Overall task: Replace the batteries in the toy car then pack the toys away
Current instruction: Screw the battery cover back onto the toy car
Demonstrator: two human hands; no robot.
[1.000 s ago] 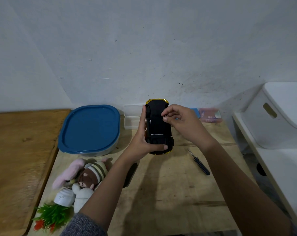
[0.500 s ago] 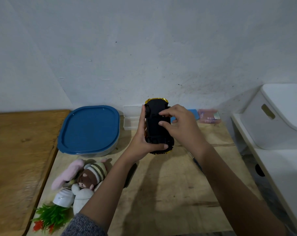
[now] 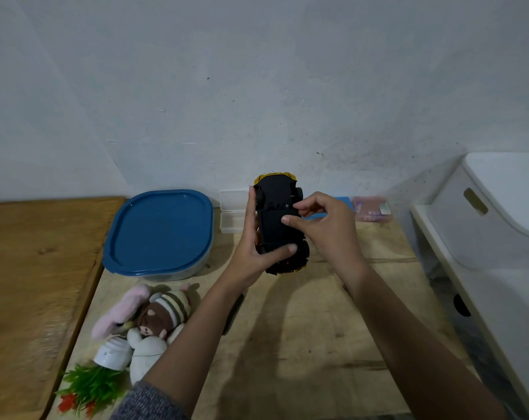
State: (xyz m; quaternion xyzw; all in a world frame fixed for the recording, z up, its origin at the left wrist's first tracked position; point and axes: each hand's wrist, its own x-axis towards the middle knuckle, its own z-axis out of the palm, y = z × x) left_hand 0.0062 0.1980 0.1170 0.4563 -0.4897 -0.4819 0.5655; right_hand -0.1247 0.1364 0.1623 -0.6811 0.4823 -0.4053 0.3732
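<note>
Lying nearest on the pale wooden table [image 3: 287, 344] are soft plush toys [image 3: 154, 319]. Farther, the left hand [image 3: 257, 256] grips the upturned black-and-yellow plastic toy car [image 3: 277, 213] above it; the right hand [image 3: 327, 228] touches its underside with curled fingers, any pinch unclear.

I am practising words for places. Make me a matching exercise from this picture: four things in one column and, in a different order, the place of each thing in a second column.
Things
1. toy car
2. blue-lidded container
3. plush toys
4. white bin

Places
A. far right, off the table
B. held underside up in the left hand
C. lying on the table, front left
D. standing on the table, back left

Pairs: 1-B, 2-D, 3-C, 4-A
</note>
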